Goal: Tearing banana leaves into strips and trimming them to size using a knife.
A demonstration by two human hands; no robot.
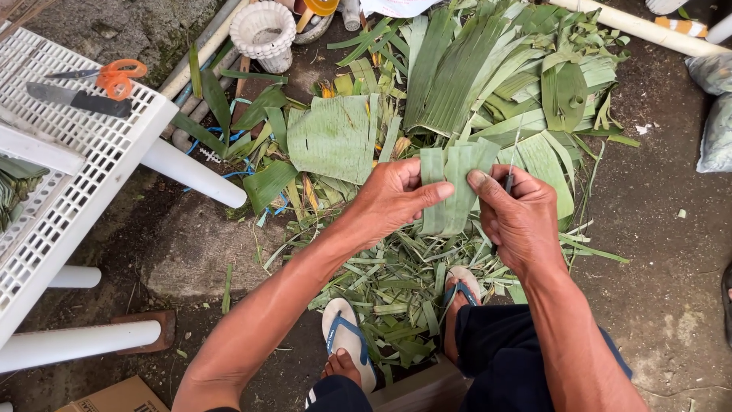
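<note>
Folded green leaf strips [451,191] sit pinched between both hands, held above a heap of cut green leaves [457,91] on the dirt ground. Left hand [393,200] closes its fingers on the strips' left edge; right hand [518,217] grips the right edge, also clasping a thin dark-handled blade [508,183]. Orange-handled scissors [107,76] lie well apart on a white slatted plastic table [69,191].
</note>
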